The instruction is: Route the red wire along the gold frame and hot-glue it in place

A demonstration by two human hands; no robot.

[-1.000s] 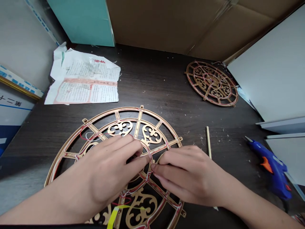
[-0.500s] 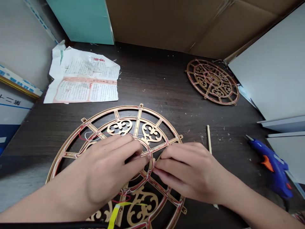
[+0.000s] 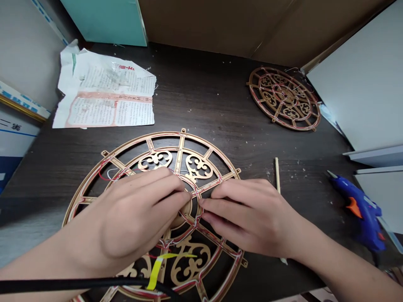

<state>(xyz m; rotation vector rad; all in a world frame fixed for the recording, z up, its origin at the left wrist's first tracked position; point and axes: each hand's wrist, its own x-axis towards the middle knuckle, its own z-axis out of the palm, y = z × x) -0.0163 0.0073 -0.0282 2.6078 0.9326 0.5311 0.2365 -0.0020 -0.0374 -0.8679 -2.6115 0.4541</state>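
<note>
A round openwork wooden frame (image 3: 179,155) with scroll cut-outs lies flat on the table before me. Red and white wires (image 3: 197,218) run along its rings and spokes. At the inner ring, my left hand (image 3: 145,209) is closed, thumb and forefinger pressed together; what they pinch is hidden. Just right of it, my right hand (image 3: 252,214) is closed too, its fingertips pinching at the wires on the ring's right edge. A loose loop of red and white wire (image 3: 108,172) curls at the frame's upper left.
A similar smaller wired frame (image 3: 285,98) lies at the back right. A blue glue gun (image 3: 359,214) and a thin wooden stick (image 3: 277,176) are on the right. Torn printed paper (image 3: 110,90) lies at the back left. A black cable (image 3: 78,284) with yellow tape (image 3: 155,272) crosses the front.
My view has tilted slightly, shifting the scene up. My left fingertips have drawn back a little left from the ring's wires. The black cable shows more at the bottom.
</note>
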